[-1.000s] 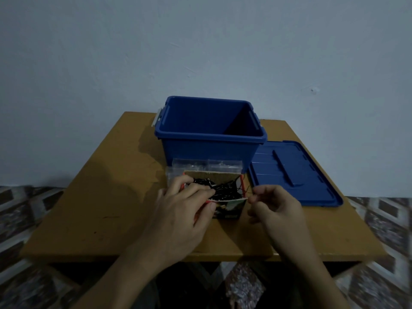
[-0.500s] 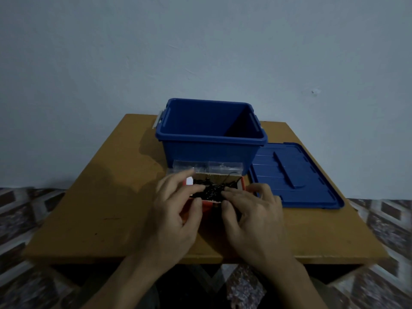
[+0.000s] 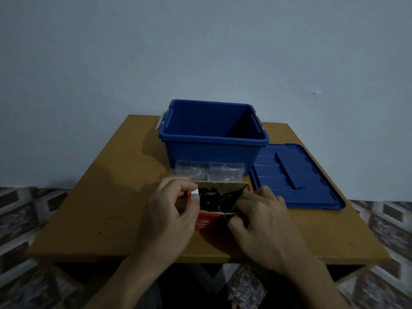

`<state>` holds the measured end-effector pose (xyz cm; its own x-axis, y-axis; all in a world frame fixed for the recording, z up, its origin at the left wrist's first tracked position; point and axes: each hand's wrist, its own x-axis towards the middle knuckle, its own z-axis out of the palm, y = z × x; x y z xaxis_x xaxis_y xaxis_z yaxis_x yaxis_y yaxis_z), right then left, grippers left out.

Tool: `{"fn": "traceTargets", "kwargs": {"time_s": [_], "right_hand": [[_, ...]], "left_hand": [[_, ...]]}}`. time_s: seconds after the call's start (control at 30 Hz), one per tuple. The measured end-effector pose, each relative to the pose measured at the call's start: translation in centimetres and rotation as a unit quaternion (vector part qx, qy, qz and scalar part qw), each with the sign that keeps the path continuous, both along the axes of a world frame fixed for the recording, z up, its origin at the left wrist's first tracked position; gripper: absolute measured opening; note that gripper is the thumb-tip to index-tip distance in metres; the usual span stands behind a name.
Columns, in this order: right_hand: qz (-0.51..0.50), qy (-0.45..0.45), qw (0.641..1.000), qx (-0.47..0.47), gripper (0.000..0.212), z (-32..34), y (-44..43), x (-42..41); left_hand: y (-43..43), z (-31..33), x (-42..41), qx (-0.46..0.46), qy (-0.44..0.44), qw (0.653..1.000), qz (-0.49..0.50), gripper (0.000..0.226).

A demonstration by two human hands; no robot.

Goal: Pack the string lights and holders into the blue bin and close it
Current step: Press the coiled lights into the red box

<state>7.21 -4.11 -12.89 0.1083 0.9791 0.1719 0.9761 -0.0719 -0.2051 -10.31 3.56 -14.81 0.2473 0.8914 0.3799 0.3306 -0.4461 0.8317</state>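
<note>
A small red cardboard box [image 3: 206, 223] stands open on the table in front of me, with a tangle of black string lights [image 3: 215, 199] inside it. My left hand [image 3: 171, 210] pinches the box's left flap between thumb and fingers. At the box's right side my right hand [image 3: 258, 215] grips the edge with curled fingers. Behind the box lies a clear plastic packet of holders [image 3: 207, 171], against the front wall of the open blue bin [image 3: 213, 150]. The bin looks empty inside. Flat on the table to its right lies the blue lid [image 3: 296, 177].
The brown wooden table [image 3: 107, 197] stands against a pale wall. Bare tabletop lies left of the bin and the box. A patterned tile floor [image 3: 26, 219] shows on both sides. The bin has a pale latch [image 3: 161, 120] on its left end.
My right hand shifted from over the lights to the box's right edge. My left hand's fingers curled onto the left flap. The black lights show more plainly in the box.
</note>
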Motion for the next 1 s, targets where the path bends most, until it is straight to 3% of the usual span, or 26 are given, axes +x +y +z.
{"fn": "traceTargets", "kwargs": {"time_s": [0.13, 0.3, 0.53, 0.8, 1.0], "right_hand": [[0.015, 0.098, 0.992, 0.084, 0.050, -0.8, -1.0, 0.7], [-0.045, 0.312, 0.923, 0.219, 0.025, -1.6, -1.3, 1.3], [-0.137, 0.551, 0.818, 0.093, 0.012, -1.5, 0.2, 2.1], [-0.193, 0.639, 0.743, 0.046, 0.012, -1.0, 2.1, 2.1], [-0.174, 0.608, 0.775, 0.005, 0.019, -0.3, 1.7, 2.1]], "left_hand": [[0.1, 0.2, 0.0, -0.078, -0.024, 0.997, 0.018, 0.008], [0.4, 0.2, 0.3, -0.194, -0.097, 0.975, 0.042, 0.004], [1.3, 0.2, 0.4, -0.292, -0.103, 0.950, 0.029, 0.022], [1.9, 0.2, 0.7, -0.292, -0.092, 0.952, 0.017, 0.019], [2.2, 0.7, 0.5, -0.307, -0.077, 0.948, 0.034, 0.027]]}}
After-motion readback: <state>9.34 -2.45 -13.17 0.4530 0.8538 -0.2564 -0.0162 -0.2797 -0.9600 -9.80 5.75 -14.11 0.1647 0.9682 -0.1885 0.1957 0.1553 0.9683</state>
